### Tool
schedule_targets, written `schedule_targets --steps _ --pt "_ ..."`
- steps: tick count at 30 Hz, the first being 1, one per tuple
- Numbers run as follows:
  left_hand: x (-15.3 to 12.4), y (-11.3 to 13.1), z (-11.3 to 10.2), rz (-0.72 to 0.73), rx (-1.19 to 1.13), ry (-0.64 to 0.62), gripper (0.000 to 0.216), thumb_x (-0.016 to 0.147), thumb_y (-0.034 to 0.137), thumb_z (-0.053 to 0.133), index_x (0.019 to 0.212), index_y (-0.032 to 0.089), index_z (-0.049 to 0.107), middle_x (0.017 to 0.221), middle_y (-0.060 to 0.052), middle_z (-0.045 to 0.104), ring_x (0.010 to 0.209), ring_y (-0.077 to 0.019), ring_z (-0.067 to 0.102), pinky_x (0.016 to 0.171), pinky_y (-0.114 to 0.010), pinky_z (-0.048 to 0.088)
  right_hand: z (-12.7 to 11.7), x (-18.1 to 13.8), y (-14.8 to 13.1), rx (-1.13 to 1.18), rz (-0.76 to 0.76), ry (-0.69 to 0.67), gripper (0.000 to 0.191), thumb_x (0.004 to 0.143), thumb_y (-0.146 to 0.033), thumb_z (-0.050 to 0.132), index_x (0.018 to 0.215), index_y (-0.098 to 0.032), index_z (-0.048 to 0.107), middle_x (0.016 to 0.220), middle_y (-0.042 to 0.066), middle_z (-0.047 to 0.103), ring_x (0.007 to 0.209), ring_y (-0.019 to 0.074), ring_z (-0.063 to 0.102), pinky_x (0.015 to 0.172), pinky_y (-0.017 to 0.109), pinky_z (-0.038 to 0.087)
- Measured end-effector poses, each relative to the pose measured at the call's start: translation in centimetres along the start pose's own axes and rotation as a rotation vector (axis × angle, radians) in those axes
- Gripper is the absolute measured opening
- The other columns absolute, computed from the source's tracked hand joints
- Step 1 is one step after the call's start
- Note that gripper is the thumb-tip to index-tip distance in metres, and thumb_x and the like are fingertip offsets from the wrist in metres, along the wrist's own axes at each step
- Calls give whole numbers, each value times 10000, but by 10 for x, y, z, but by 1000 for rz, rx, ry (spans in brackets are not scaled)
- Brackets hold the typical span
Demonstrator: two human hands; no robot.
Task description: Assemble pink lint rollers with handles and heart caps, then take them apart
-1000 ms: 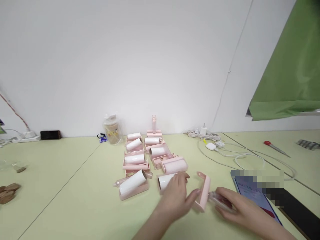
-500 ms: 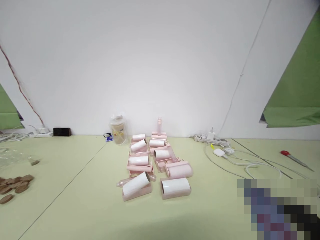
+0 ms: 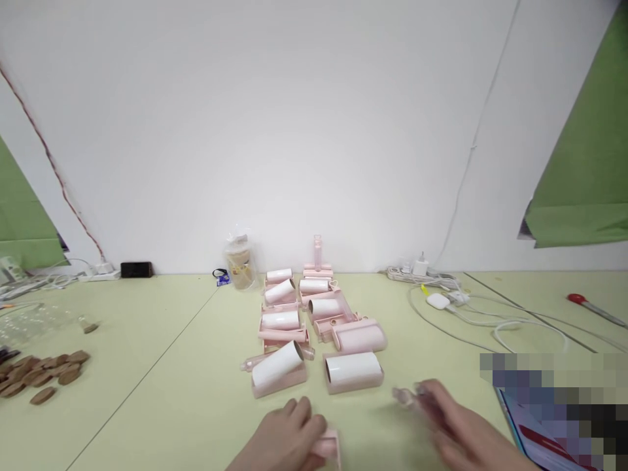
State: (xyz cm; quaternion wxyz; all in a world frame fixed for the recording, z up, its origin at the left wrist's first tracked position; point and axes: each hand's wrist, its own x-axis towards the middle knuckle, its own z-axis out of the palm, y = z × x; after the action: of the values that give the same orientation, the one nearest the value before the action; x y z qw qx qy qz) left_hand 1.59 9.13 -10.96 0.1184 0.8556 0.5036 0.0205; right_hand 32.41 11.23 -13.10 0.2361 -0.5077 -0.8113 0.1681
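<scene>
My left hand [image 3: 284, 435] is at the front edge of the view with its fingers curled round a pink plastic case [image 3: 330, 447], which is partly cut off by the frame. To its right my right hand [image 3: 466, 428] is closed on a clear pinkish handle [image 3: 409, 398], blurred by motion; it seems to have a loop at its tip. Just beyond the hands lie a white roll [image 3: 354, 368] in a pink tray and another white roll [image 3: 279, 366] tilted on its tray. Behind these are several more pink cases with white rolls, and a pink cover [image 3: 360, 335].
Brown discs [image 3: 43, 395] and clear plastic pieces lie on the left. A bagged cup [image 3: 241, 265] and black phone [image 3: 136, 269] stand by the wall. Cables and a white charger [image 3: 437, 301] are on the right, with a red-handled tool [image 3: 596, 309] and a screen device [image 3: 540, 435].
Both my hands have come into view at the bottom, the left with a pink case and the right with a clear handle. The camera view has shifted slightly; the laid-out rolls look unchanged.
</scene>
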Motion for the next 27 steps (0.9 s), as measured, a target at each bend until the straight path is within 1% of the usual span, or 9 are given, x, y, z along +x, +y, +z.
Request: schedule_targets --steps 5,10,12,14,16,18,20,24,27 --pt "37 12 23 92 157 304 313 826 102 451 1105 244 452 1014 -60 562 910 -247 510 728 -333 397 13 32 -51 171 -94 -70 122 858 -257 415 975 -238 444 867 20 615 773 168 597 694 245 468" --pt "40 5 33 136 -167 630 240 809 119 425 1040 183 427 1040 -93 528 963 -245 473 811 -389 400 10 41 -48 78 -201 -37 157 821 -212 486 974 -223 454 880 31 583 765 169 559 665 260 452" --pt "39 4 30 148 -412 668 129 830 156 372 935 189 440 926 -75 541 882 -214 502 765 -360 419 9 41 -48 25 -253 -32 185 787 -177 512 957 -214 448 865 34 589 733 165 556 628 254 447" --pt "40 8 24 47 -740 551 146 875 255 308 885 192 440 758 -31 538 683 -169 523 616 -297 435 10 41 -54 -61 -340 -20 167 738 -111 518 861 -204 452 811 32 596 696 163 552 603 252 439" --pt "41 16 20 -62 -1087 249 341 897 418 215 900 176 455 590 9 511 500 -144 497 473 -256 401 15 42 -61 -156 -482 12 159 712 -55 491 753 -201 443 746 26 599 659 160 548 594 258 431" --pt "43 25 18 -47 -1365 -67 517 863 561 176 926 143 474 492 21 504 421 -138 490 419 -236 380 18 44 -65 -217 -627 61 156 746 -45 458 721 -198 452 729 31 604 650 161 551 598 267 431" --pt "44 31 18 37 -1507 -253 533 801 624 340 902 124 493 497 4 546 431 -124 512 428 -217 385 18 45 -64 -217 -679 112 103 802 -119 475 738 -198 465 803 57 613 718 176 567 625 276 443" --pt "42 32 25 38 -1606 -326 437 690 516 616 853 131 486 596 -24 609 457 -96 527 450 -204 400 2 39 -48 12 -509 157 359 701 -488 648 749 -224 409 901 58 546 773 188 539 609 268 455" --pt "41 30 31 -19 -1611 -291 375 749 502 535 868 166 415 621 -1 596 421 -77 502 411 -192 360 -10 32 -45 468 -355 326 345 829 -517 463 679 -235 334 713 -5 431 607 150 444 525 260 406"
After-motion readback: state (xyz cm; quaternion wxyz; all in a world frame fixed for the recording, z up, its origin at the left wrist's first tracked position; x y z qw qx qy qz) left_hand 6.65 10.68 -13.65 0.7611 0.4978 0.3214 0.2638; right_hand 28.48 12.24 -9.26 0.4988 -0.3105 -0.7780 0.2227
